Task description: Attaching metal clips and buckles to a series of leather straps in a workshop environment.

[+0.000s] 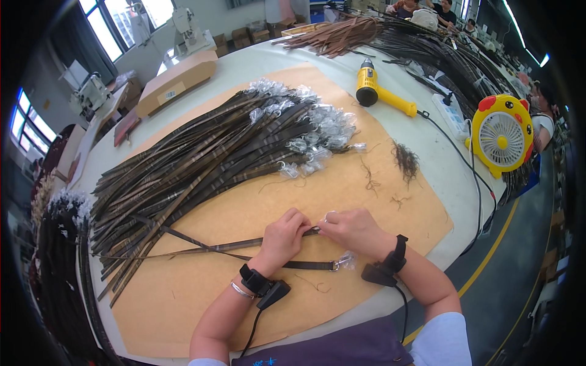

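Observation:
My left hand point(284, 238) is closed on a dark, narrow strap point(249, 243), close to one end of it. Just to the right, my right hand point(355, 232) pinches the same strap, and a bit of clear plastic shows at its fingertips. The strap's end is mostly hidden by the fingers. Below my hands lies another dark strap point(305, 265), with a metal clasp in clear plastic point(345, 262) at its end. Beyond them spreads a big pile of similar straps point(201, 158), whose plastic-wrapped ends point(329, 125) point to the right.
Brown paper point(342, 189) covers the table, with loose thread scraps point(406, 163) on it. A yellow heat gun point(381, 91), a power strip point(450, 116) and a yellow fan point(502, 137) stand farther right, with cables over the edge. More straps point(58, 262) hang at left.

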`<action>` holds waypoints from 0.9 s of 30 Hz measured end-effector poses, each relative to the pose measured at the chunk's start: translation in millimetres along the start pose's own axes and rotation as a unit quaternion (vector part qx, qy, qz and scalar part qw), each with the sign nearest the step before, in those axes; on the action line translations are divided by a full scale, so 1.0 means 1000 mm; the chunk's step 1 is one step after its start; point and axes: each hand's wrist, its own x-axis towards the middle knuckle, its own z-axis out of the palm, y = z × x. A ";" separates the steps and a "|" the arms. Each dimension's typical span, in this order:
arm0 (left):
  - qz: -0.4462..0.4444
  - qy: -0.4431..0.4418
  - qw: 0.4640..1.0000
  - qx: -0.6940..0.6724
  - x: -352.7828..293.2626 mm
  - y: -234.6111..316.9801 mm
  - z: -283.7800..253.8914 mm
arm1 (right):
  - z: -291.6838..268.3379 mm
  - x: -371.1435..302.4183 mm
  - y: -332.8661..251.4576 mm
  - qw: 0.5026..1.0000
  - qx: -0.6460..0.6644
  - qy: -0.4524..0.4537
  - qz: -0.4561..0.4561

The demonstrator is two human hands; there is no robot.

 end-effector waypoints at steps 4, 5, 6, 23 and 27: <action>-0.011 0.001 1.000 -0.005 -0.001 -0.006 -0.001 | 0.007 -0.004 0.003 0.998 0.044 0.029 0.018; -0.015 -0.003 1.000 -0.011 -0.002 -0.007 -0.002 | 0.008 -0.004 0.002 0.998 0.043 0.031 0.019; -0.015 -0.003 1.000 -0.011 -0.002 -0.005 -0.003 | 0.008 -0.006 0.001 0.997 0.054 0.047 0.027; -0.006 -0.006 1.000 -0.005 0.000 -0.004 -0.002 | 0.006 -0.004 -0.005 0.998 0.037 0.038 0.025; -0.013 -0.012 1.000 -0.006 0.000 -0.003 -0.001 | 0.006 -0.002 -0.004 0.999 0.029 0.022 0.012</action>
